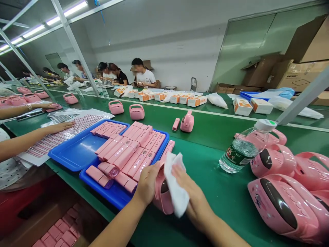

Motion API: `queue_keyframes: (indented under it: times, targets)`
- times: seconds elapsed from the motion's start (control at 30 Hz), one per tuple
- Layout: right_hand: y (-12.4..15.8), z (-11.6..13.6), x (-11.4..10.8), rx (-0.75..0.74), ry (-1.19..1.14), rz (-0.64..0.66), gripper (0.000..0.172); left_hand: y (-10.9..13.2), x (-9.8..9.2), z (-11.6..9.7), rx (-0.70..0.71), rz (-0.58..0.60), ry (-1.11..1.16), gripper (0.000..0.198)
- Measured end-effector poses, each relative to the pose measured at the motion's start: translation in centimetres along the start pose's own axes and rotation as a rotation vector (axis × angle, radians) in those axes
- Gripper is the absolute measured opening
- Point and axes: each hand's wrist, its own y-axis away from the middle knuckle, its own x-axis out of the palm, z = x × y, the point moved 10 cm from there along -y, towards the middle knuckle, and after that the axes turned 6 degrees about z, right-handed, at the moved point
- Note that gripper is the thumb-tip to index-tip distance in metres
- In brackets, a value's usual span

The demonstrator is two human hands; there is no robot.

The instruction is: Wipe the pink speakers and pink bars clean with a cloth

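Note:
In front of me, my left hand (147, 185) is closed around the side of a pink portable speaker (162, 199) with a dark front panel. My right hand (192, 192) presses a white cloth (176, 187) against the speaker's other side, covering part of it. The cloth and fingers look slightly blurred. Just left of my left hand, a blue tray (102, 190) bears stacked pink microphones (125, 151) with buttons and mesh ends. One more pink microphone (168, 149) lies beyond the cloth, by the tray's right edge.
On the right stand a water bottle (240, 147) and several pink speakers (280, 206). A second blue tray (74, 154) is at left, beside a co-worker's hand (60, 127) on a sticker sheet (84, 120). White-and-orange boxes (196, 100) line the far side; a metal post (303, 96) rises at right.

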Motion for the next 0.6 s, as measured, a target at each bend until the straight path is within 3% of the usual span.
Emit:
queue_keyframes:
  times: [0.1, 0.27, 0.4, 0.53, 0.6]
  targets:
    - [0.2, -1.4, -0.4, 0.121, -0.046, -0.076, 0.056, -0.3, 0.2, 0.0, -0.005, 0.041, 0.044, 0.040]
    - [0.2, -0.3, 0.8, 0.027, -0.118, 0.037, 0.052, -0.7, 0.3, -0.1, -0.003, 0.070, 0.071, 0.037]
    - [0.5, -2.3, -0.3, 0.201, -0.166, -0.057, 0.053, -0.7, 0.5, 0.2, -0.017, 0.077, 0.089, 0.041]
    - [0.1, 0.1, 0.8, 0.015, -0.116, 0.057, 0.059, -0.6, 0.4, 0.0, -0.009, 0.057, 0.086, 0.037]
    - [0.0, 0.4, 0.7, -0.017, -0.118, 0.049, 0.056, -0.7, 0.4, 0.0, -0.013, 0.062, 0.086, 0.037]
